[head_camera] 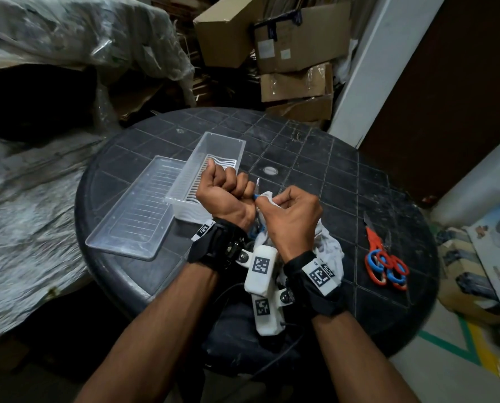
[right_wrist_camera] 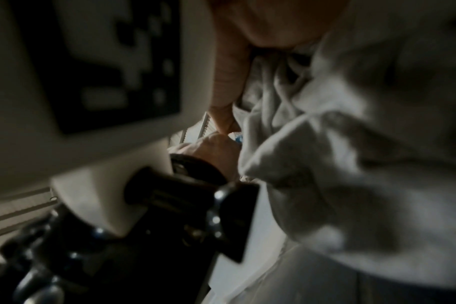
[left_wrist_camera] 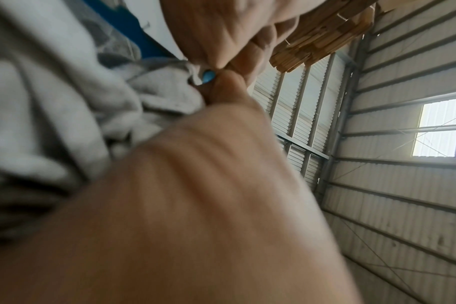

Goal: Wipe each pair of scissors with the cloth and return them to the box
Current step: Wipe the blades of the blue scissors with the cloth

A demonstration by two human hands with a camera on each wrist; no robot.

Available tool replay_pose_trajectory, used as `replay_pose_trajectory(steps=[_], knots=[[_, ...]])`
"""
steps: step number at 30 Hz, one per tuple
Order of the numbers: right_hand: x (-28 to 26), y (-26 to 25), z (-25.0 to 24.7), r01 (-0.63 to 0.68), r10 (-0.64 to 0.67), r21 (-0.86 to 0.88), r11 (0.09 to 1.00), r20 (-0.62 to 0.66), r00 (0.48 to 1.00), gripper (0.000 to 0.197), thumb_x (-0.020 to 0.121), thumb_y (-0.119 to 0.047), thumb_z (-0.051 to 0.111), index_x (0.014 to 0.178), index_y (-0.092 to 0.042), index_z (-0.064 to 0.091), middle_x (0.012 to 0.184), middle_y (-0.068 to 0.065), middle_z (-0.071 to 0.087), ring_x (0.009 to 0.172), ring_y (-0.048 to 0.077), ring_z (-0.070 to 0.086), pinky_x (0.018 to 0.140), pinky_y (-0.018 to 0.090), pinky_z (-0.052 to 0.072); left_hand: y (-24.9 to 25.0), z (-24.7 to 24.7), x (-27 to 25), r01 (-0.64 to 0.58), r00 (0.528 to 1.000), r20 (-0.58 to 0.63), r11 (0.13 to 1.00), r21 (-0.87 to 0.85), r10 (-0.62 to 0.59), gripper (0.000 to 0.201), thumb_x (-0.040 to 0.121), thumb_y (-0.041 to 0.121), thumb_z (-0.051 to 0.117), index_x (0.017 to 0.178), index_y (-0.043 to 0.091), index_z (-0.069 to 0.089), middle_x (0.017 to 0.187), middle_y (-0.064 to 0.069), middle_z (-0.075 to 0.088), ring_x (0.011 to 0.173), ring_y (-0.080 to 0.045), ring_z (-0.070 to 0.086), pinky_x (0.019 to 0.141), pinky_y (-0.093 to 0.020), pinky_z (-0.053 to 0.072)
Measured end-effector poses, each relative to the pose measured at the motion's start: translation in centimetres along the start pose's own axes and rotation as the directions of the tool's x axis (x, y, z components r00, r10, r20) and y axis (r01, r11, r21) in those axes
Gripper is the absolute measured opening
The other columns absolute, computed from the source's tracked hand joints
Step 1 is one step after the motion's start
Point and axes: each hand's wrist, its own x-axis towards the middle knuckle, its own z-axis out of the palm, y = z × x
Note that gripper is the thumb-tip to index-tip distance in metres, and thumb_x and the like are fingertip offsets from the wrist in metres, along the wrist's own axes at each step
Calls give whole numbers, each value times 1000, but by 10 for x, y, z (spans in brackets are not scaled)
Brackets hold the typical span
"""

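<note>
Right now you are wiping a pair of scissors over the table, both hands clenched.

Nearest you, your right hand (head_camera: 291, 216) has its fingers curled round the white cloth (head_camera: 330, 251), pinching a fold of it against the scissors in hand (head_camera: 257, 189); the rest of the cloth hangs down to the dark round table (head_camera: 344, 175). Just beside it, your left hand (head_camera: 224, 196) is a tight fist round the same scissors, whose blade tip pokes up between your two hands; a bit of blue shows at the pinch. Off to your right, well apart, the waiting scissors (head_camera: 384, 260), red and blue handled, lie together on the table. Beyond your left hand stands the clear box (head_camera: 213, 152), its lid (head_camera: 138, 210) lying just beside it.
</note>
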Motion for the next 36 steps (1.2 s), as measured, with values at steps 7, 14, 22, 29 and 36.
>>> replay_pose_trajectory(steps=[7, 14, 22, 29, 36], knots=[[5, 7, -2, -35, 35, -9, 999, -38, 999, 27, 70, -13, 87, 58, -9, 63, 55, 0, 64, 47, 15, 56, 48, 24, 44, 1, 3, -2, -11, 1000, 14, 1000, 5, 11, 53, 102, 25, 41, 53, 25, 23, 47, 8, 14, 42, -10, 5, 41, -19, 9], [28, 35, -48, -275, 284, 180, 944, -27, 958, 18, 77, -11, 87, 75, -5, 70, 70, 9, 73, 62, 14, 67, 63, 29, 56, 1, -1, 3, -25, 999, 19, 999, -26, 25, 50, 103, 26, 41, 56, 26, 22, 47, 8, 15, 43, -10, 4, 42, -19, 7], [9, 13, -43, -197, 150, 249, 948, 193, 970, 18, 88, -20, 82, 81, -8, 70, 72, 2, 72, 67, 13, 64, 72, 36, 58, 5, -3, 9, -62, 998, -10, 997, -52, 62, 50, 102, 24, 40, 54, 25, 24, 47, 8, 16, 44, -11, 4, 45, -21, 6], [6, -1, -26, -56, -31, 244, 968, 337, 941, 15, 85, -16, 85, 89, -7, 74, 88, 2, 78, 82, 13, 74, 76, 23, 58, 4, -3, 10, -63, 998, -33, 998, -32, 62, 47, 101, 26, 42, 58, 25, 22, 49, 7, 14, 42, -11, 5, 44, -20, 7], [10, 3, -12, 112, -129, 86, 990, 225, 966, 19, 84, -19, 86, 73, -13, 71, 70, -6, 72, 64, 12, 70, 62, 29, 59, 3, -3, 7, -38, 999, -21, 998, -45, 37, 47, 102, 26, 41, 59, 24, 21, 49, 7, 13, 41, -10, 7, 39, -18, 12]])
